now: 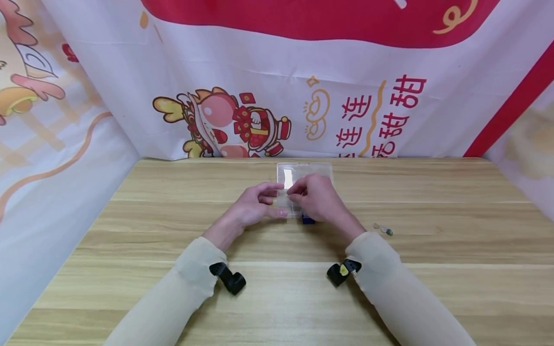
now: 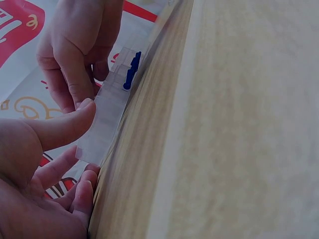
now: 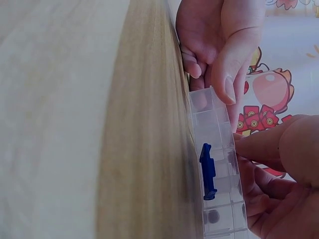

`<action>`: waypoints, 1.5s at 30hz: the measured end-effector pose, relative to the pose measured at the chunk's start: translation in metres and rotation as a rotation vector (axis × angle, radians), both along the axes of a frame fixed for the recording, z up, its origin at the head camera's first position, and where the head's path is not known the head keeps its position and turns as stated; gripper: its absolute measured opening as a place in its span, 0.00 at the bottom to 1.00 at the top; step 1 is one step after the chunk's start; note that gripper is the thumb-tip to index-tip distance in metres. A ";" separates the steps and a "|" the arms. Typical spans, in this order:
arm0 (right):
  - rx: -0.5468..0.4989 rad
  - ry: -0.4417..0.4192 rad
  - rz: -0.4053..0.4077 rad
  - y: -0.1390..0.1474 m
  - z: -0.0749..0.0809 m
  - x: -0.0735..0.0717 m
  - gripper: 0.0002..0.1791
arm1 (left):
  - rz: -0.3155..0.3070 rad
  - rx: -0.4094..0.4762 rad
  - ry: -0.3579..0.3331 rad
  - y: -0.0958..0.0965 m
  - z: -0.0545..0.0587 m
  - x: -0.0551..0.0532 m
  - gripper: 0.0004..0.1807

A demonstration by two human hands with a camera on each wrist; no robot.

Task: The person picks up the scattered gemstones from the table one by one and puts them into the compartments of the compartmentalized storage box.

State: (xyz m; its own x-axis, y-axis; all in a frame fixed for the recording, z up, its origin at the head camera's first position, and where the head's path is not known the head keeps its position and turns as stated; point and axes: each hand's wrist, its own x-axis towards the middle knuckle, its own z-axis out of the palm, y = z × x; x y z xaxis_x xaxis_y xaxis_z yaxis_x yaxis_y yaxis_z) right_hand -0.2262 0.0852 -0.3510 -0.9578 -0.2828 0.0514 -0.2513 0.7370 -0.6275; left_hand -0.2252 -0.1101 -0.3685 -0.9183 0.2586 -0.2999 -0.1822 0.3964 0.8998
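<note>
A clear plastic compartment box (image 1: 308, 171) lies on the wooden table (image 1: 130, 230), a blue latch (image 1: 308, 220) on its near side. My left hand (image 1: 277, 199) holds the box's left end, thumb (image 2: 70, 124) on top and fingers at its side. My right hand (image 1: 293, 192) grips the box from the right, one fingertip (image 3: 239, 143) pressed on its top. In the right wrist view the box (image 3: 217, 164) shows its dividers, the blue latch (image 3: 207, 171) and a small dark piece (image 3: 214, 216) in one compartment. The left wrist view shows the box (image 2: 107, 124) edge-on with the latch (image 2: 132, 69).
A few small pebble-like pieces (image 1: 383, 229) lie on the table to the right of my right wrist. Printed cloth banners (image 1: 303, 96) wall in the table at the back and on both sides.
</note>
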 end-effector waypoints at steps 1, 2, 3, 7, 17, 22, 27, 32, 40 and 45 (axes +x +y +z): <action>0.000 0.001 -0.001 0.000 0.000 0.000 0.07 | -0.001 -0.001 0.001 0.000 0.000 0.000 0.37; 0.002 0.002 -0.001 0.000 0.000 0.000 0.07 | -0.002 -0.001 0.002 0.000 0.000 0.000 0.37; 0.004 0.003 0.000 0.000 0.000 0.000 0.07 | -0.002 -0.001 0.001 0.001 0.000 0.000 0.37; 0.006 -0.006 -0.003 0.001 0.000 0.000 0.08 | -0.006 0.000 -0.001 0.001 0.000 0.000 0.37; 0.011 -0.019 -0.005 0.001 0.000 -0.001 0.08 | -0.005 -0.006 -0.019 0.001 0.001 0.000 0.37; 0.016 -0.017 -0.003 0.000 0.001 0.000 0.08 | -0.004 -0.012 -0.022 0.000 0.001 0.000 0.38; 0.022 -0.028 -0.003 0.001 0.002 0.000 0.08 | -0.002 -0.010 -0.023 0.000 0.001 0.000 0.38; 0.009 -0.051 -0.016 0.006 0.006 -0.001 0.09 | -0.004 -0.008 -0.011 0.000 0.001 0.000 0.37; -0.032 -0.095 -0.032 0.028 0.012 -0.001 0.10 | 0.002 -0.007 0.005 0.000 0.002 0.002 0.38; -0.044 -0.111 -0.063 0.050 0.017 0.001 0.11 | 0.006 -0.007 -0.001 0.000 0.001 0.002 0.37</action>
State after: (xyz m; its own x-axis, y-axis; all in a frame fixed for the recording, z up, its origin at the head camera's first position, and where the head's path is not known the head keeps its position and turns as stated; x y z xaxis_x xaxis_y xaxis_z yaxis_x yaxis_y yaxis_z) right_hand -0.2252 0.1352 -0.3337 -0.9740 -0.2220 -0.0452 -0.1325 0.7201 -0.6811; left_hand -0.2229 -0.1105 -0.3675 -0.9195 0.2511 -0.3023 -0.1851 0.4017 0.8969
